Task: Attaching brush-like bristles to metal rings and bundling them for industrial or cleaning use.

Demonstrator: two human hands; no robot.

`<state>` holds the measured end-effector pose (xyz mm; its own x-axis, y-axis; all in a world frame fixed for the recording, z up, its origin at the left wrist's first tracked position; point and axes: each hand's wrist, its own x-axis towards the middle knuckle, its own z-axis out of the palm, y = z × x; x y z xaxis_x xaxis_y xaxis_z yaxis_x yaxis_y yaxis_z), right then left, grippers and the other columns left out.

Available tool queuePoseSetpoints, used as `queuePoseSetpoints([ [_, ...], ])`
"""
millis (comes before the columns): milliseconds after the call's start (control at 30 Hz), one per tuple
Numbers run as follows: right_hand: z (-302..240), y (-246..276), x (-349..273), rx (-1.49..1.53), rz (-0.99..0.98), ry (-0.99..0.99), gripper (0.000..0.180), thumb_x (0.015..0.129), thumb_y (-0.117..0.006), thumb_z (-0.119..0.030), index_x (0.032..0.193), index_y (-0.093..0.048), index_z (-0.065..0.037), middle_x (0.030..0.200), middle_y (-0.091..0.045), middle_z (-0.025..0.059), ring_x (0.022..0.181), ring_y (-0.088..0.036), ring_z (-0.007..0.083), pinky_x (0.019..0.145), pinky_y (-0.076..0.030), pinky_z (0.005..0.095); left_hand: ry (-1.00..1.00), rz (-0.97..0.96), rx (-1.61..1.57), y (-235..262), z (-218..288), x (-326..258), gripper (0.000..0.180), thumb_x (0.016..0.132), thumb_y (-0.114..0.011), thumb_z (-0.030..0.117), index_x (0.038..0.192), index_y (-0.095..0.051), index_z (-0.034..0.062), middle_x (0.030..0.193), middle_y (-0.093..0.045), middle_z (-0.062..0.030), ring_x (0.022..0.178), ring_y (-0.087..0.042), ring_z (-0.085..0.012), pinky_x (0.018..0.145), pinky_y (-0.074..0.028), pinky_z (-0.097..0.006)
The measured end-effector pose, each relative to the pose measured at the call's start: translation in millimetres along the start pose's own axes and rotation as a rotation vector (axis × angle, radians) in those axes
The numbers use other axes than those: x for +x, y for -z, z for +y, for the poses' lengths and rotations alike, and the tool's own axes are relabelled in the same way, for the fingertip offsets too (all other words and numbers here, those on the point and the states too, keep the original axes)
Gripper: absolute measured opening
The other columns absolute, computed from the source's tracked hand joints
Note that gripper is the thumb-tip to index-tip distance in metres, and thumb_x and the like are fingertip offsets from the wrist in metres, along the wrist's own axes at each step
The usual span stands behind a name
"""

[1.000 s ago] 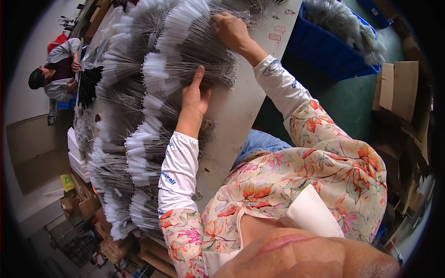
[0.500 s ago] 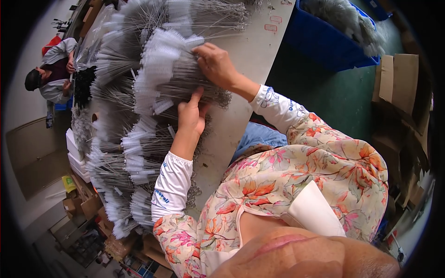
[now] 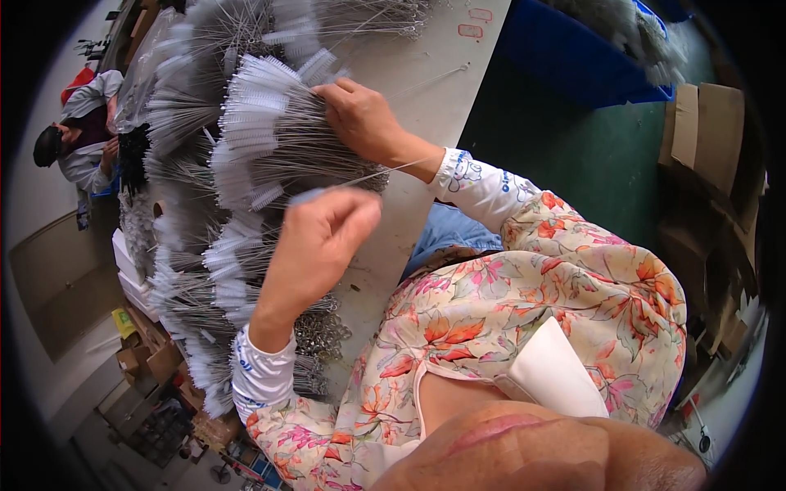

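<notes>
On the table, a bunch of brushes is gripped by the right hand, fingers curled; whether one is held in the nearer left hand, blurred and half closed, cannot be told. Heaps are crowded left, a crate far right; sleeves are printed with blue lettering, the table with red marks.
</notes>
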<state>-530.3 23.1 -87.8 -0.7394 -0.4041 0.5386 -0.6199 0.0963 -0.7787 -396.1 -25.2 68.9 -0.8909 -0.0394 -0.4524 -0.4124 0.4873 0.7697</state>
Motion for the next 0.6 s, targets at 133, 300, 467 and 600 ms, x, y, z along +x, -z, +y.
queuePoseSetpoints([
  [133,-7.3,-19.4,-5.2,0.121,-0.039,-0.023,0.027,0.076,-0.062,-0.012,0.102,-0.059,-0.007,0.087,-0.061,0.0135,0.08,-0.059,0.034,0.071,-0.048,0.0426,-0.557,0.516,0.636,18.5,3.7,75.6,0.022,0.089,-0.053,0.015,0.101,-0.06,-0.0029,0.096,-0.064,-0.0138,0.086,-0.062,-0.0264,0.083,-0.046,-0.035],
  [300,30.5,6.4,2.4,0.31,-0.068,-0.011,0.02,0.079,-0.059,-0.007,0.098,-0.064,-0.006,0.083,-0.061,0.0134,0.076,-0.059,0.0319,0.069,-0.049,0.0407,-0.716,0.503,1.081,32.5,-47.0,114.8,0.035,0.087,-0.056,0.034,0.105,-0.063,0.0047,0.101,-0.064,-0.011,0.095,-0.06,-0.0253,0.101,-0.035,-0.041],
  [467,56.5,86.9,0.6,-0.278,-0.297,0.183,0.024,0.081,-0.061,-0.006,0.104,-0.065,-0.011,0.082,-0.058,0.0086,0.073,-0.057,0.0256,0.072,-0.046,0.0352,-0.729,0.554,1.189,25.1,-65.8,102.9,0.044,0.082,-0.06,0.043,0.105,-0.063,0.0067,0.101,-0.063,-0.0057,0.1,-0.057,-0.0211,0.101,-0.034,-0.04],
  [600,71.9,81.9,-4.9,-0.433,-0.301,0.19,0.016,0.081,-0.063,-0.012,0.097,-0.063,-0.01,0.081,-0.058,0.0067,0.073,-0.058,0.024,0.079,-0.044,0.0344,-0.666,0.51,1.21,23.2,-63.7,105.2,0.045,0.08,-0.061,0.046,0.105,-0.063,0.0086,0.098,-0.062,-0.0037,0.1,-0.056,-0.019,0.101,-0.032,-0.039],
])
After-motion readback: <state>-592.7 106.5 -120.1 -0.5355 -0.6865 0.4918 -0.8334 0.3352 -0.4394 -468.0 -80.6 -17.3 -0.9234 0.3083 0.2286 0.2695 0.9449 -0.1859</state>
